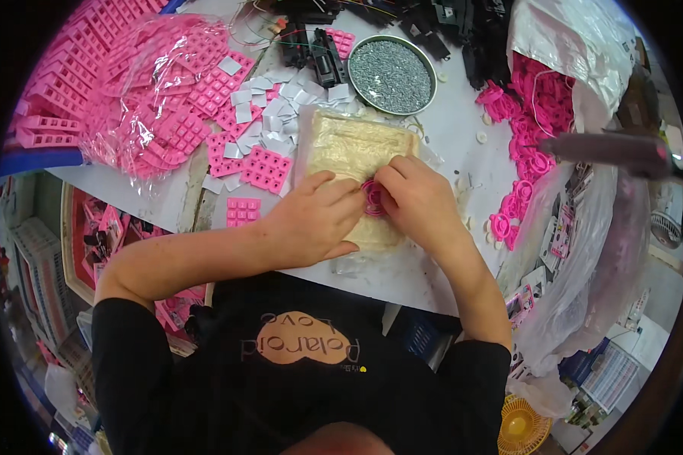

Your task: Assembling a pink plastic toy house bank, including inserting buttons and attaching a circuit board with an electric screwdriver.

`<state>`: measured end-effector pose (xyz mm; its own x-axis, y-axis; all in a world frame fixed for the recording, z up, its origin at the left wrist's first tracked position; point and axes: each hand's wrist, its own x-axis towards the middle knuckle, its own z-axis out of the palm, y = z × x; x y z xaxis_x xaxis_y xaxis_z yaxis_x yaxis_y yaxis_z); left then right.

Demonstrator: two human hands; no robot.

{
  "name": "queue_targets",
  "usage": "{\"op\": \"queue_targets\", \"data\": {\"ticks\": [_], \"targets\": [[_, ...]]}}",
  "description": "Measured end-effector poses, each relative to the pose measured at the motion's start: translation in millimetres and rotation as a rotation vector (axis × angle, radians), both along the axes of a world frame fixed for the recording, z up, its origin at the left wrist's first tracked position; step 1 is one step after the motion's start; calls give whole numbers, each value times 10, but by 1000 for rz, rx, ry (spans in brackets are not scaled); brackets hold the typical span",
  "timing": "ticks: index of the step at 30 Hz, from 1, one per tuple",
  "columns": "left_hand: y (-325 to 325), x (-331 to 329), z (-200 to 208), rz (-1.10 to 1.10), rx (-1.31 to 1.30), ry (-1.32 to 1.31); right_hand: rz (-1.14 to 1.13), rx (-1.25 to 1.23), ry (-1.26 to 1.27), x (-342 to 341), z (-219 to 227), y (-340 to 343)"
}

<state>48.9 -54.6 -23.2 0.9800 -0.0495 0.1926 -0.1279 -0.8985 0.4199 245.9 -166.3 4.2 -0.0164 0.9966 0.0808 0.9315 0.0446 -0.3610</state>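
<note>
Cluttered white bench [402, 277], pink parts all round. Both hands, left hand [311, 220] and right hand [421, 201], pinch a small pink ring [372, 197] on a beige pad [353, 152]. Ring looks light, soft, rubbery; best gripped at its rim.

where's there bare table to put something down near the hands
Bare white table runs along the near edge, below the left hand and right hand. A smaller patch lies right of the screw dish, before the pink rings. The left side is crowded with pink keypads and white squares.
</note>
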Motion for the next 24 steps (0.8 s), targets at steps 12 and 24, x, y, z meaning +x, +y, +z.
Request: {"op": "queue_targets", "data": {"ticks": [12, 24], "targets": [[1952, -45, 1389, 435, -143, -388, -213, 184, 332, 163, 206, -380], [4848, -1395, 1841, 1527, 519, 397, -171, 183, 309, 161, 301, -358]]}}
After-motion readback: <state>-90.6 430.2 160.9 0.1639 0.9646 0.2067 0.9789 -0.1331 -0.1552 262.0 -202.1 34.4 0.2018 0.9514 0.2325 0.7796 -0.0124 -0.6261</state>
